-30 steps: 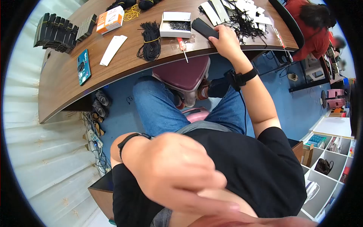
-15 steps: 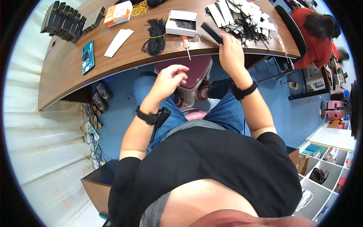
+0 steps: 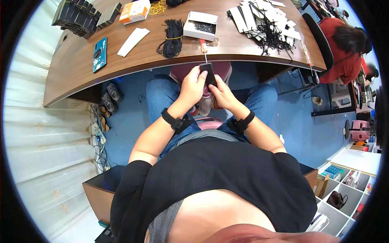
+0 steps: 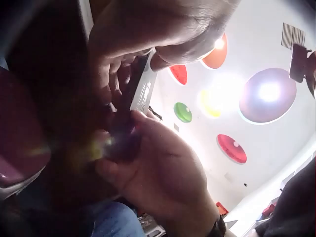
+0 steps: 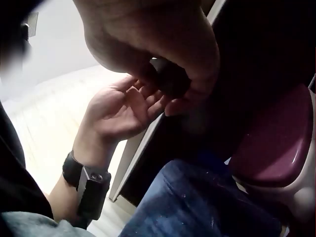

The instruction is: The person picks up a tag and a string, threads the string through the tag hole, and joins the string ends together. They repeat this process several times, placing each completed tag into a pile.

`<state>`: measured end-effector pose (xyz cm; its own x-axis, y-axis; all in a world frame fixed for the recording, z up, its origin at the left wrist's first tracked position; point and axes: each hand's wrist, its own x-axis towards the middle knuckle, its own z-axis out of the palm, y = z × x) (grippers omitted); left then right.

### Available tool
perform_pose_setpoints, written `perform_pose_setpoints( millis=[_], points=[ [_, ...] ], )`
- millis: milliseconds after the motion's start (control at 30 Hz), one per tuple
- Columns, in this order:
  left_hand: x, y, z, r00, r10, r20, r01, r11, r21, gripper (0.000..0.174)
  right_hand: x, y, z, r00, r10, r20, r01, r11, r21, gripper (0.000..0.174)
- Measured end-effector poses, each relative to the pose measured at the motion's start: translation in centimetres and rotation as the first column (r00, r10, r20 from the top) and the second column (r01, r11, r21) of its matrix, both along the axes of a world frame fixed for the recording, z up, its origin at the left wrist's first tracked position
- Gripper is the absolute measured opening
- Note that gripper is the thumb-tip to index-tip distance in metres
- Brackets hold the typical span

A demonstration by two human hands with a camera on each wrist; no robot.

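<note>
A flat black rectangular piece [image 3: 208,73] is held between both hands in front of the table edge, over the knees. My left hand [image 3: 192,88] grips its left side, thumb on top. The right hand [image 3: 224,94] holds its lower right side with the thumb on its face. In the left wrist view the piece [image 4: 140,89] shows a pale face with small print-like marks, and fingers of both hands lie along it. The right wrist view shows only a dark part of it, mostly hidden behind the right hand [image 5: 158,44].
On the table [image 3: 133,67] lie a pile of white strips [image 3: 253,18] with black cords, an open white box [image 3: 200,25] of small black bits, a bundle of black cord [image 3: 172,38], a phone [image 3: 99,54], and banded black stacks [image 3: 75,18]. A purple stool [image 3: 182,73] stands under the edge.
The right hand has brought the black piece from beside the white strips to the front of the body. The left hand has come up from near the chest and taken hold of it too.
</note>
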<state>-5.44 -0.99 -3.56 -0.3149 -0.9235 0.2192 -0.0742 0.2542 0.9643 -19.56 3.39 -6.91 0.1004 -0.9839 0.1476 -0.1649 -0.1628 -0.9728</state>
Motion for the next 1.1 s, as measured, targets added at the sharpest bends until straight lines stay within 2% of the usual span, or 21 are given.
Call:
perform_pose_setpoints(
  millis=[133, 233, 333, 433, 567, 667, 767, 867, 933, 1033, 1100],
  points=[
    [-0.5, 0.0, -1.2, 0.996, 0.062, 0.057, -0.059, 0.997, -0.051, 0.021, 0.1, -1.0, -1.7, 0.995, 0.028, 0.091, -0.030, 0.999, 0.023, 0.033],
    [-0.8, 0.0, -1.3, 0.985, 0.052, -0.167, -0.055, 0.998, -0.013, 0.020, -0.3, -1.3, -1.6, 0.994, 0.025, 0.110, -0.048, 0.976, 0.212, 0.038],
    [-0.7, 0.0, -0.4, 0.969, 0.014, -0.245, -0.011, 1.000, 0.012, 0.019, 0.4, -0.7, -0.5, 0.938, -0.043, 0.343, -0.072, 0.947, 0.314, 0.039],
    [-0.8, -0.1, -0.9, 0.984, -0.033, -0.174, 0.039, 0.999, 0.031, 0.019, 1.4, 0.0, 0.8, 0.892, -0.185, 0.413, -0.019, 0.896, 0.443, 0.039],
    [-0.5, 0.5, -0.3, 0.964, -0.013, -0.264, 0.077, 0.970, 0.232, 0.023, 1.0, 0.0, 0.4, 0.954, -0.120, 0.275, 0.005, 0.922, 0.386, 0.038],
    [-0.6, -0.5, -1.4, 0.987, -0.002, -0.163, 0.008, 0.999, 0.034, 0.023, 1.2, 0.1, 1.5, 0.962, -0.129, 0.243, 0.018, 0.912, 0.411, 0.036],
    [-0.3, -0.6, 0.1, 1.000, 0.010, 0.026, -0.012, 0.998, 0.068, 0.024, 1.4, -0.5, 1.5, 0.953, -0.152, 0.263, 0.013, 0.885, 0.465, 0.034],
    [-0.6, -0.4, -0.1, 0.972, 0.189, 0.139, -0.151, 0.958, -0.243, 0.027, 1.2, -1.3, 0.3, 0.929, -0.183, 0.322, 0.018, 0.891, 0.454, 0.031],
    [-0.6, -0.4, 0.0, 0.967, 0.209, 0.147, -0.161, 0.946, -0.283, 0.028, 1.3, -1.3, 1.0, 0.919, -0.208, 0.336, 0.046, 0.901, 0.431, 0.031],
    [-0.7, -0.8, -0.3, 0.961, 0.224, 0.159, -0.165, 0.933, -0.319, 0.027, 1.2, -1.6, 0.7, 0.831, -0.219, 0.512, -0.070, 0.871, 0.486, 0.036],
    [-0.7, -0.9, -0.4, 0.966, 0.214, 0.143, -0.164, 0.940, -0.299, 0.026, 1.1, -1.7, 0.9, 0.882, -0.177, 0.437, -0.045, 0.891, 0.451, 0.036]
  ],
)
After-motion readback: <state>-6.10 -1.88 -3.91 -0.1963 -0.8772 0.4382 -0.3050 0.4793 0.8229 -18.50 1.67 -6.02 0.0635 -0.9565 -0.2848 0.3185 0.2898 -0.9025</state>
